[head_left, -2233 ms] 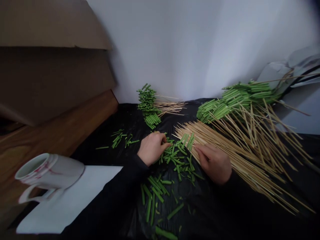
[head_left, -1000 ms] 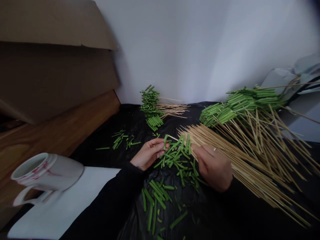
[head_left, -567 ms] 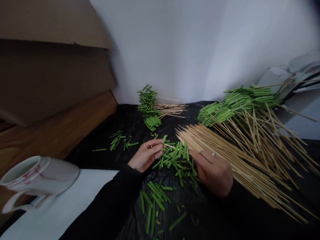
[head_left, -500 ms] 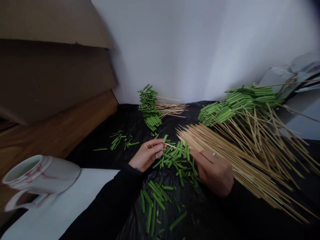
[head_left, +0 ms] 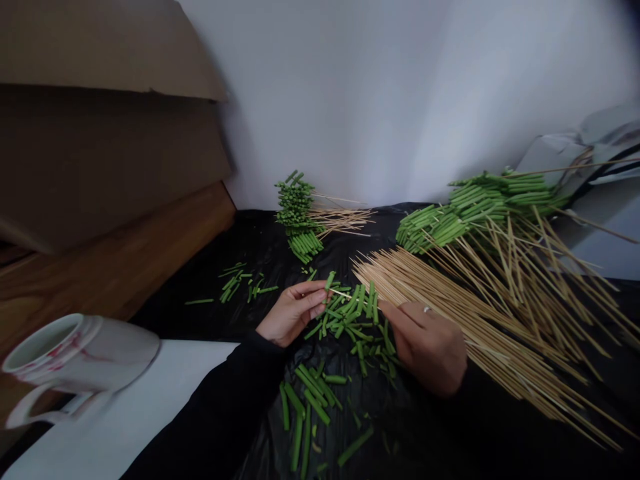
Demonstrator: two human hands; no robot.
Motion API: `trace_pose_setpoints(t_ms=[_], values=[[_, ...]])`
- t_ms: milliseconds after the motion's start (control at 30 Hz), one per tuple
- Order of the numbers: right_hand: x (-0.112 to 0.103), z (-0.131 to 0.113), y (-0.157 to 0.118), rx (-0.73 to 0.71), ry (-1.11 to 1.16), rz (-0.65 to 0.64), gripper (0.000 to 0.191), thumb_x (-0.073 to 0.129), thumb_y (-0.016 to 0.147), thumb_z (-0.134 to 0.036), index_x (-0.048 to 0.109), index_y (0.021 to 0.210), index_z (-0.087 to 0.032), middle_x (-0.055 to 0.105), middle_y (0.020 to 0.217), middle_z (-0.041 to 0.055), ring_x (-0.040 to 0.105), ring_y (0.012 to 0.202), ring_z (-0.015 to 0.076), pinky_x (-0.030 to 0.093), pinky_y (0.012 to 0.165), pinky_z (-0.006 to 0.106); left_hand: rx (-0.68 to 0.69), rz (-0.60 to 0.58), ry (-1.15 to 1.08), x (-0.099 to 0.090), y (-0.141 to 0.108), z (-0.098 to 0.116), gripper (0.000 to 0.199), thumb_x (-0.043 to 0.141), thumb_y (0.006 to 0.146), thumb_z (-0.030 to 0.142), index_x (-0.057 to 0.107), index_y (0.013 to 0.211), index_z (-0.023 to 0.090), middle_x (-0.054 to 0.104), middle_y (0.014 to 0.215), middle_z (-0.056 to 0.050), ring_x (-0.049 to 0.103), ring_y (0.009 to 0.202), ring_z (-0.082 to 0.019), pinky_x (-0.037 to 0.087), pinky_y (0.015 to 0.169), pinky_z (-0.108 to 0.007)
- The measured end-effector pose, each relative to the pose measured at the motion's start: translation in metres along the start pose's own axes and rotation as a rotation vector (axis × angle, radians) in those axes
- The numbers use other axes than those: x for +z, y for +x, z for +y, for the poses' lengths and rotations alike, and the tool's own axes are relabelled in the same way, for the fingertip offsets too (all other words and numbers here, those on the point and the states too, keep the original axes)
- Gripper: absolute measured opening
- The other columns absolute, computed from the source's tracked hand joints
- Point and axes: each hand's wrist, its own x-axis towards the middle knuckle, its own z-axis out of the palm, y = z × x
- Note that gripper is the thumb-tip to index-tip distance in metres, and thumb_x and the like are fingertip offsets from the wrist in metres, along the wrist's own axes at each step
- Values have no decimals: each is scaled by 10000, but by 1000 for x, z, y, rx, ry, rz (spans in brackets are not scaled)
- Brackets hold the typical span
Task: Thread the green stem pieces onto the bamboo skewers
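Between thumb and fingers, my left hand [head_left: 295, 310] pinches a short green stem piece [head_left: 330, 280] at the pointed end of a thin wooden skewer [head_left: 343, 293]. My right hand [head_left: 425, 343], with a ring on one finger, is closed round the skewer's other part. Several green pieces [head_left: 371, 303] sit side by side across the skewer close to my right fingertips. Under both hands lies a loose heap of cut green stems [head_left: 350, 327], and more cut pieces [head_left: 310, 393] are nearer to me.
Bare skewers [head_left: 450, 307] lie right of my right hand. Filled skewers are stacked at the back centre [head_left: 295, 207] and back right [head_left: 480, 207]. A mug [head_left: 90, 353] stands on a white sheet [head_left: 160, 387] at left, near a cardboard box [head_left: 110, 147]. Black plastic [head_left: 185, 327] covers the surface.
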Motion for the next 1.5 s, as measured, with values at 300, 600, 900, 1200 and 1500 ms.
trace_pose_setpoints(t_ms=[300, 600, 900, 1200, 1500], values=[[-1, -2, 2, 1, -29, -15, 291, 432, 897, -141, 659, 1079, -157, 566, 684, 27, 489, 638, 135, 304, 580, 284, 14, 51, 53, 3, 0, 0, 310, 870, 556, 197, 753, 835, 130, 740, 771, -50, 661, 696, -98, 532, 640, -152], [0, -4, 0, 8, -26, 7, 296, 456, 887, -127, 655, 1102, -170, 556, 682, 15, 481, 636, 124, 300, 587, 277, 6, 71, -12, 1, 2, 1, 304, 884, 526, 183, 754, 795, 126, 728, 724, -52, 643, 652, -95, 519, 583, -143], [1, -4, 0, 10, -14, 10, 305, 446, 891, -127, 652, 1112, -170, 566, 699, 19, 483, 649, 125, 311, 589, 276, -2, 69, 19, 1, 3, 0, 306, 886, 521, 194, 754, 788, 125, 721, 716, -49, 635, 638, -89, 512, 584, -144], [1, -4, 0, -42, -31, 34, 301, 467, 876, -94, 640, 1118, -141, 567, 692, 17, 476, 667, 141, 303, 606, 299, -1, 65, 52, 2, 2, 0, 302, 883, 525, 201, 752, 781, 109, 719, 703, -48, 630, 623, -83, 503, 585, -143], [-2, -6, 1, -102, -68, 33, 290, 490, 883, -118, 614, 1144, -107, 553, 683, 19, 456, 671, 156, 287, 602, 326, -32, 59, 56, 5, -1, -2, 309, 887, 518, 202, 746, 772, 98, 708, 697, -56, 627, 625, -93, 495, 571, -151]])
